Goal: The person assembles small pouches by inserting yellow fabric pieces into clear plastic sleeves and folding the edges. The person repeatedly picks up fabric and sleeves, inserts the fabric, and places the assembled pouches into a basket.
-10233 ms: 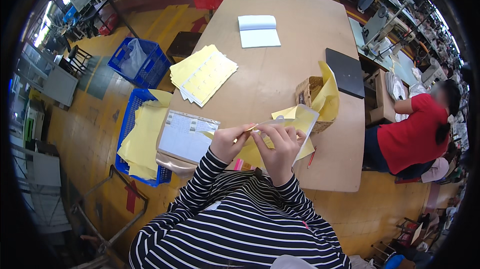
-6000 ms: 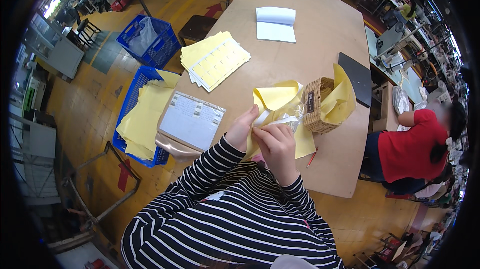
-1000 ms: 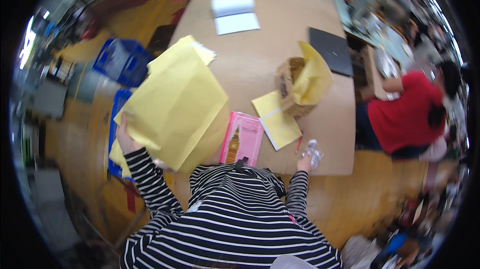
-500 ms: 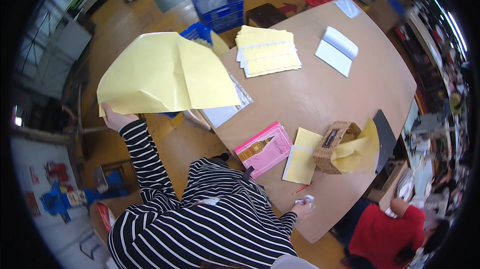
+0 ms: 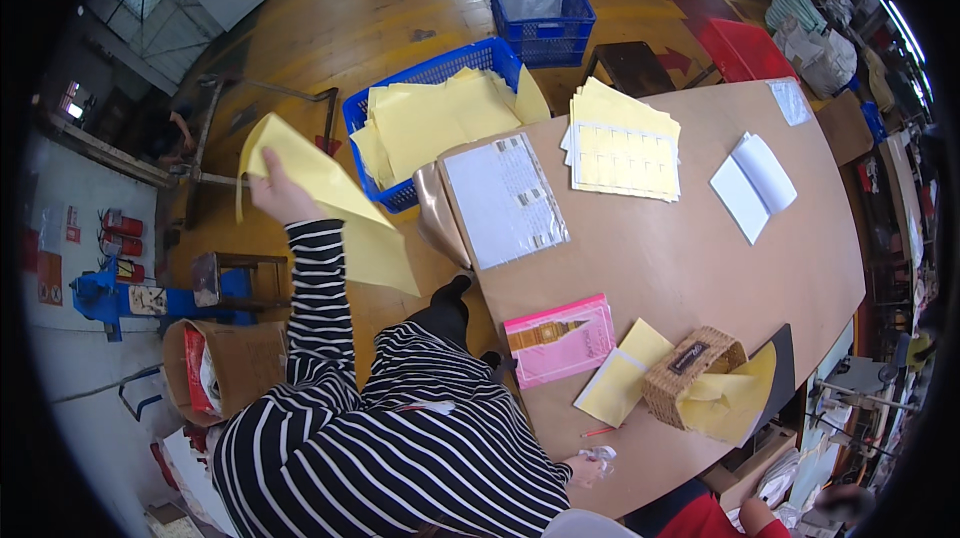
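My left hand (image 5: 280, 193) is raised off to the left of the table, its fingers closed on the edge of a large yellow paper sheet (image 5: 355, 228). The sheet hangs bent and tilted from it. My right hand (image 5: 582, 470) rests low on the table's near edge, closed on a small crumpled clear-and-white wad (image 5: 602, 454); its exact kind cannot be made out. A red pen (image 5: 600, 432) lies just beyond that hand. Further off are a pink notebook (image 5: 560, 343), a yellow-and-white sheet (image 5: 625, 373) and a wicker basket (image 5: 668, 393) with yellow paper spilling from it.
A blue crate (image 5: 352, 118) of yellow sheets stands left of the table (image 5: 680, 258). On the tabletop lie a printed sheet in a sleeve (image 5: 505, 200), a yellow sheet stack (image 5: 625, 153) and an open white notebook (image 5: 745, 193). Someone in red (image 5: 700, 518) sits at lower right.
The yellow sheet, earlier spread wide, has swung down and narrowed, uncovering the blue crate. My left hand is higher and further right in view. The whole view has turned toward the left.
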